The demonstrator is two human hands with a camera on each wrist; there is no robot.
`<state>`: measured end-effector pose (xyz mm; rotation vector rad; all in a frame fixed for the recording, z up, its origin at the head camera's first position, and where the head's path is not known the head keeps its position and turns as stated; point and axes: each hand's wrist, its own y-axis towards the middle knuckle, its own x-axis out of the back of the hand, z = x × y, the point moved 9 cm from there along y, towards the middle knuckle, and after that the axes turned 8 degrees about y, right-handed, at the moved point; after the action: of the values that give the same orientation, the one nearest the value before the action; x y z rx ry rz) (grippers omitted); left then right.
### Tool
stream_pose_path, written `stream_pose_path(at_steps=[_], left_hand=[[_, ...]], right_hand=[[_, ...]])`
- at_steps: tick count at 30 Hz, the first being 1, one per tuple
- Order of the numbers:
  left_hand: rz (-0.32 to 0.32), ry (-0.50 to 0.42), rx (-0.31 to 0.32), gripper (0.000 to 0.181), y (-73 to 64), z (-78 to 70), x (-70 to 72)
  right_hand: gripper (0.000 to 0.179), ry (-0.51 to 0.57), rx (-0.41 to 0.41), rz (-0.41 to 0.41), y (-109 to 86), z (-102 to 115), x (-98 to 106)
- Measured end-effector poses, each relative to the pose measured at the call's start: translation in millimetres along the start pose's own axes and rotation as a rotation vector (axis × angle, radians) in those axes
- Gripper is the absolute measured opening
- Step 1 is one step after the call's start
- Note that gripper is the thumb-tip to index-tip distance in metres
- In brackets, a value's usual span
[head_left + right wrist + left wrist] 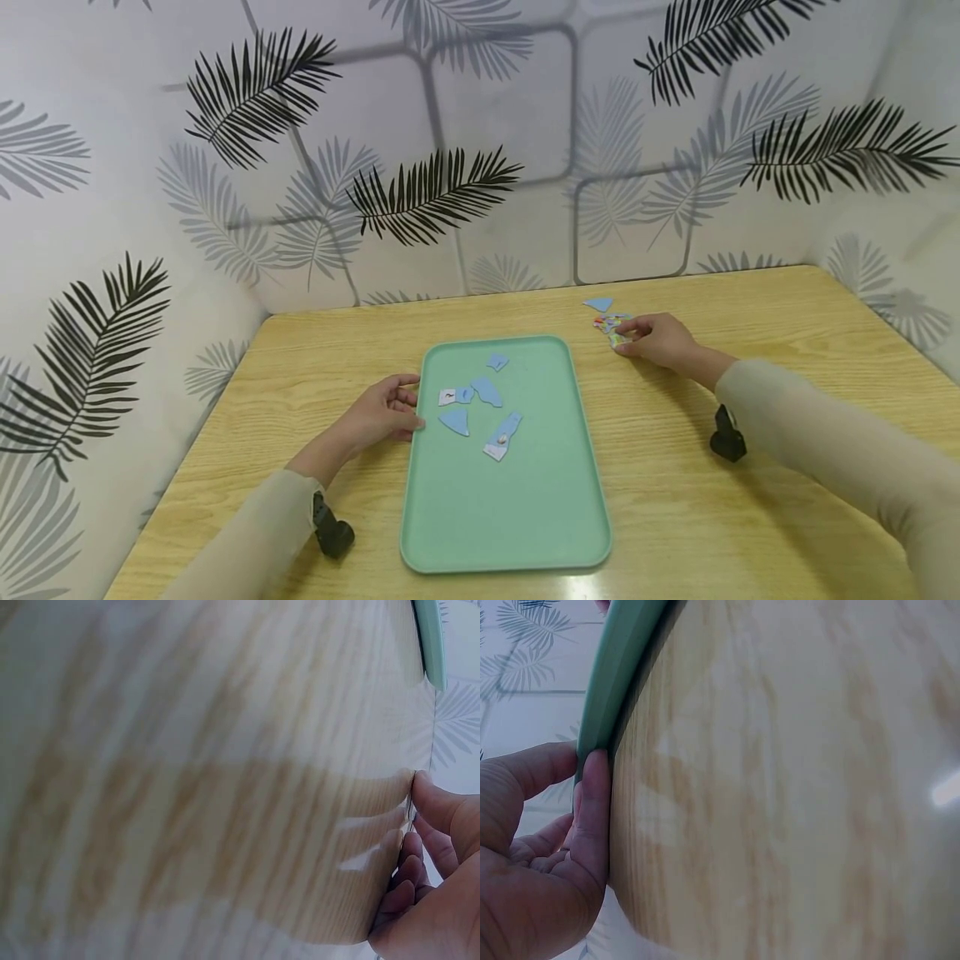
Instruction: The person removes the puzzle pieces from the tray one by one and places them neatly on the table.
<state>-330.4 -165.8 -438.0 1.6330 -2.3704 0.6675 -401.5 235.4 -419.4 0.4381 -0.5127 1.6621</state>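
Observation:
In the head view, a green tray [510,517] lies on the table, with several blue and white puzzle pieces [454,421] loose on it. My left hand [381,414] is at the tray's left edge. In the left wrist view the thumb and fingers of that hand [547,847] pinch the green rim [615,682]. Beyond the tray's right side, my right hand [660,340] reaches to a small cluster of colourful puzzle pieces [609,321]. Its thumb and fingertips are on the edges of the nearest puzzle piece [617,340]; the right wrist view shows these fingertips low at the tabletop.
A blue puzzle piece [600,304] lies behind the cluster, close to the table's back edge. The wooden table [675,517] meets a wall [510,233] patterned with leaves at the back. Dark wrist cameras [333,533] hang below both sleeves.

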Motion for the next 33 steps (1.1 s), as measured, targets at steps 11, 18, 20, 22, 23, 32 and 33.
stream_pose_path(at_steps=[11, 18, 20, 22, 23, 32, 33], left_hand=[[0.001, 0.002, 0.014, 0.071, -0.5, 0.4, -0.2], [-0.001, 0.007, 0.006, 0.071, 0.5, -0.5, 1.1], [0.002, 0.007, 0.006, 0.071, 0.0, -0.8, 1.2], [0.003, 0.008, 0.005, 0.071, -0.3, -0.9, 1.2], [0.002, 0.007, 0.006, 0.071, -0.5, -1.0, 1.0], [-0.007, 0.001, 0.015, 0.071, -0.1, -0.3, 2.1], [-0.009, 0.000, 0.017, 0.071, 0.1, 0.1, 2.1]], right_hand=[[0.048, 0.089, -0.018, 0.016, -3.7, 0.7, 2.7], [0.048, 0.147, -0.006, 0.005, -6.8, 3.7, 6.8], [0.047, 0.169, 0.010, 0.008, -9.0, 7.5, 5.6], [0.047, 0.205, 0.027, 0.014, -11.9, 12.1, 3.3], [0.047, 0.221, 0.035, 0.019, -13.6, 14.6, 2.0], [0.050, 0.329, 0.096, 0.093, -28.5, 37.5, -21.6], [0.051, 0.337, 0.105, 0.107, -30.1, 40.6, -25.2]])
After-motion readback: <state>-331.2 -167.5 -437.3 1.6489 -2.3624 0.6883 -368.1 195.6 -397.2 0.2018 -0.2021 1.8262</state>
